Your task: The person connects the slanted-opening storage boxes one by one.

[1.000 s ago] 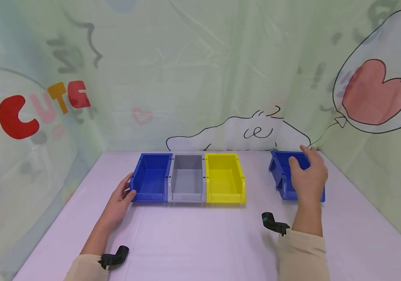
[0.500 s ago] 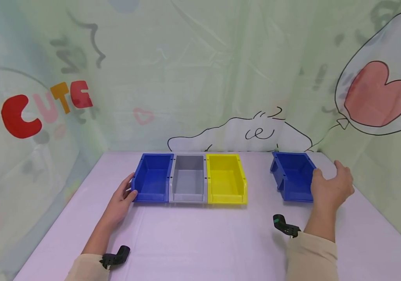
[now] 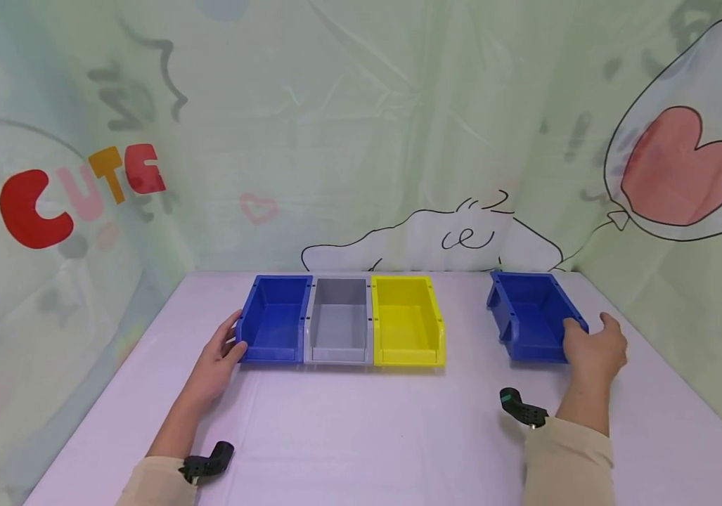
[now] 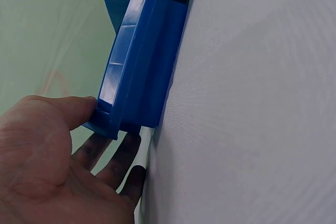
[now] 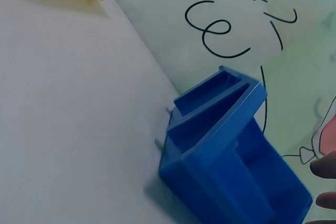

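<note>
In the head view a blue bin (image 3: pixel 275 316), a grey bin (image 3: pixel 338 320) and a yellow bin (image 3: pixel 406 316) stand side by side, touching. My left hand (image 3: pixel 211 369) holds the blue bin's left front corner, thumb at the front, fingers along the outer side; the left wrist view shows this thumb (image 4: pixel 81 109) against the blue bin (image 4: pixel 134 61). A second blue bin (image 3: pixel 533 309) stands apart at the right. My right hand (image 3: pixel 595 351) is at its right front, thumb at the rim and fingers spread outside. Fingertips (image 5: pixel 325 166) appear beside this bin (image 5: pixel 226 156) in the right wrist view.
A white-covered table (image 3: pixel 361 436) carries the bins. Printed fabric curtains (image 3: pixel 361 140) rise behind and at both sides. Bare tabletop lies between the yellow bin and the second blue bin. A black camera mount (image 3: pixel 521 407) sits on each wrist.
My right hand has moved from above the second blue bin to its right side and come lower, thumb nearing the rim. The left hand has stayed at its bin.
</note>
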{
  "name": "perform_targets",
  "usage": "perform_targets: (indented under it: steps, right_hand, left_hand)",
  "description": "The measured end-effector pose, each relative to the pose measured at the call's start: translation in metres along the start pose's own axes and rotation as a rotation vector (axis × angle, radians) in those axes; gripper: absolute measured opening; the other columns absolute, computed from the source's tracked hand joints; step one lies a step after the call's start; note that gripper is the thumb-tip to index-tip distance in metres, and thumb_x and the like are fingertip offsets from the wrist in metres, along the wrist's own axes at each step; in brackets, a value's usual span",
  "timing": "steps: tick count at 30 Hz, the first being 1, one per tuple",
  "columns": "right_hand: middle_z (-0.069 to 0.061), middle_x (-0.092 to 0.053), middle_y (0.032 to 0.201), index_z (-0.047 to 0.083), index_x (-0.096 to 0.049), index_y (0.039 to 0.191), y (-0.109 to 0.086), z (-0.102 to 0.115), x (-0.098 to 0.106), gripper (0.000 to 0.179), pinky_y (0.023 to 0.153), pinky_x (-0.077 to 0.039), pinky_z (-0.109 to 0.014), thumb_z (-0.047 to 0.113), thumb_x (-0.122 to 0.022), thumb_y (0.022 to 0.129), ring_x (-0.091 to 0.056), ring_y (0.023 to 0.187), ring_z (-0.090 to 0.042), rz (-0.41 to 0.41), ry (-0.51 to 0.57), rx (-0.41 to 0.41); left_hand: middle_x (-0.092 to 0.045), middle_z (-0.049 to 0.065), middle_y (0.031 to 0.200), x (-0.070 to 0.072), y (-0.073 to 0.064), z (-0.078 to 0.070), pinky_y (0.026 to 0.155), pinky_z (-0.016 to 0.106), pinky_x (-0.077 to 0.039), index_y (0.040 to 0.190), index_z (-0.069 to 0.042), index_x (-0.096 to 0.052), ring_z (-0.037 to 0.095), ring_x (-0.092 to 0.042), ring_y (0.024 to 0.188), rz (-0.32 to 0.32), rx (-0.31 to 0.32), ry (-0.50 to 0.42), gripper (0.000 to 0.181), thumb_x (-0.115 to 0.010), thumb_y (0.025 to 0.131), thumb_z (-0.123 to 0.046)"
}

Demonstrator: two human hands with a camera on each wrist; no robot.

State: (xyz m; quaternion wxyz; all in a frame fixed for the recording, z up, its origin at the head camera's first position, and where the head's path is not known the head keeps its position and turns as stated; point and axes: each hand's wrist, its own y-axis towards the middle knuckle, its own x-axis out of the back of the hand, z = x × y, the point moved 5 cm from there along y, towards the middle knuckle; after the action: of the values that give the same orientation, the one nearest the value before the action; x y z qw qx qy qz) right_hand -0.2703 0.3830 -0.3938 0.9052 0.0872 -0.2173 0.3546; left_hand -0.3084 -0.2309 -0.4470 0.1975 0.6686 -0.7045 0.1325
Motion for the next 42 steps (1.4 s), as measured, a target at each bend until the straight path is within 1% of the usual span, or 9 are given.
perform_targets:
  steps: [5, 11, 19, 23, 29, 35, 37, 39, 42]
  right_hand:
    - [-0.03, -0.018, 0.168, 0.0, -0.018, 0.164, 0.007, -0.011, -0.005, 0.074, 0.129, -0.019, -0.058, 0.036, -0.043, 0.104, -0.016, 0.156, -0.05, 0.06, -0.009, -0.014]
    - [-0.028, -0.019, 0.169, 0.003, -0.02, 0.164, 0.012, -0.014, -0.012, 0.071, 0.128, -0.018, -0.061, 0.039, -0.04, 0.106, -0.015, 0.156, -0.05, 0.114, -0.037, 0.031]
    - [-0.028, -0.027, 0.166, 0.011, -0.028, 0.163, 0.019, -0.022, -0.01, 0.067, 0.127, -0.025, -0.059, 0.043, -0.039, 0.106, -0.024, 0.154, -0.048, 0.12, -0.015, 0.006]
    - [-0.025, -0.027, 0.167, 0.013, -0.03, 0.163, 0.021, -0.023, -0.009, 0.066, 0.126, -0.026, -0.058, 0.044, -0.037, 0.106, -0.024, 0.155, -0.046, 0.133, -0.01, -0.01]
    - [-0.023, -0.031, 0.167, 0.013, -0.032, 0.162, 0.022, -0.019, -0.011, 0.063, 0.126, -0.026, -0.057, 0.041, -0.036, 0.106, -0.025, 0.154, -0.045, 0.121, 0.009, -0.012]
    - [-0.025, -0.035, 0.164, 0.009, -0.035, 0.161, 0.024, -0.018, -0.009, 0.06, 0.123, -0.03, -0.058, 0.035, -0.032, 0.107, -0.03, 0.152, -0.046, 0.101, -0.027, 0.001]
    - [-0.026, -0.038, 0.162, 0.007, -0.037, 0.16, 0.028, -0.018, -0.006, 0.06, 0.111, -0.046, -0.049, 0.035, -0.033, 0.107, -0.036, 0.148, -0.046, 0.108, -0.055, -0.002]
    - [-0.027, -0.036, 0.162, 0.006, -0.036, 0.16, 0.031, -0.02, -0.003, 0.062, 0.091, -0.058, -0.037, 0.037, -0.034, 0.106, -0.039, 0.144, -0.046, 0.149, -0.057, -0.019]
    - [-0.028, -0.026, 0.166, 0.003, -0.03, 0.161, 0.037, -0.023, 0.0, 0.068, 0.059, -0.056, -0.02, 0.043, -0.037, 0.106, -0.037, 0.146, -0.047, 0.264, -0.041, -0.042]
  left_hand:
    - [-0.023, 0.024, 0.169, 0.0, -0.001, 0.001, 0.126, 0.056, -0.028, 0.167, -0.025, -0.016, 0.045, -0.028, 0.155, 0.007, -0.003, -0.008, 0.064, -0.044, 0.111, -0.013]
    - [-0.024, 0.026, 0.168, 0.001, -0.001, -0.003, 0.126, 0.056, -0.029, 0.167, -0.025, -0.018, 0.047, -0.028, 0.154, 0.003, -0.006, -0.017, 0.063, -0.044, 0.111, -0.012]
    - [-0.024, 0.025, 0.169, 0.001, -0.001, -0.001, 0.125, 0.057, -0.03, 0.167, -0.026, -0.017, 0.047, -0.029, 0.154, 0.002, 0.008, -0.008, 0.064, -0.045, 0.111, -0.013]
    - [-0.025, 0.024, 0.168, 0.001, -0.001, -0.002, 0.125, 0.056, -0.03, 0.167, -0.026, -0.018, 0.046, -0.03, 0.154, -0.005, 0.01, -0.016, 0.063, -0.045, 0.111, -0.014]
    - [-0.024, 0.022, 0.17, 0.003, 0.0, 0.0, 0.125, 0.056, -0.031, 0.167, -0.031, -0.018, 0.046, -0.03, 0.154, -0.01, 0.038, 0.0, 0.063, -0.045, 0.112, -0.016]
    - [-0.025, 0.023, 0.169, 0.003, 0.004, 0.002, 0.124, 0.057, -0.031, 0.166, -0.03, -0.02, 0.047, -0.031, 0.153, -0.011, 0.014, -0.012, 0.063, -0.046, 0.111, -0.015]
    - [-0.025, 0.024, 0.169, 0.002, 0.005, 0.003, 0.124, 0.056, -0.031, 0.167, -0.029, -0.019, 0.047, -0.031, 0.153, -0.005, 0.008, -0.009, 0.063, -0.046, 0.111, -0.015]
    - [-0.026, 0.025, 0.168, 0.001, 0.005, 0.002, 0.124, 0.057, -0.032, 0.167, -0.028, -0.019, 0.047, -0.032, 0.152, -0.002, -0.004, -0.015, 0.063, -0.046, 0.111, -0.014]
    - [-0.028, 0.026, 0.166, 0.002, 0.004, 0.001, 0.123, 0.056, -0.034, 0.167, -0.024, -0.02, 0.047, -0.034, 0.151, -0.003, -0.026, -0.031, 0.063, -0.046, 0.11, -0.011]
